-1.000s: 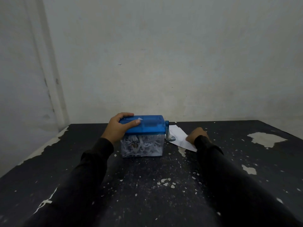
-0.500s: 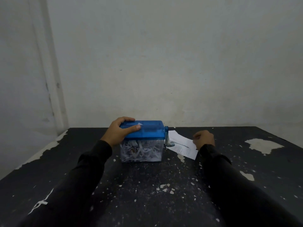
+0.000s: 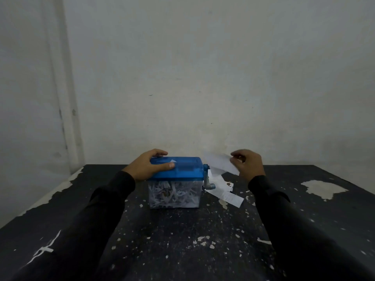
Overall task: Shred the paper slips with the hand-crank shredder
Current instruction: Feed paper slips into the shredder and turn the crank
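Left hand (image 3: pixel 147 167) is gripping the shredder (image 3: pixel 176 181) lid, fingers curled over its far edge — mid-table. Right hand (image 3: pixel 248 165) is pinching a paper slip (image 3: pixel 220 163) aloft beside the crank (image 3: pixel 208 181); more slips (image 3: pixel 225 192) are lying below.

The right hand (image 3: pixel 246 166), which one second before lay low on the paper slips (image 3: pixel 221 188) on the table (image 3: pixel 304 209), rose from them and carried one slip (image 3: pixel 220 163) up with it. This slip was pinched between the fingers and hung in the air just right of the shredder (image 3: pixel 175 182), above its crank (image 3: pixel 209 182). The slips left on the table showed more of their surface than before
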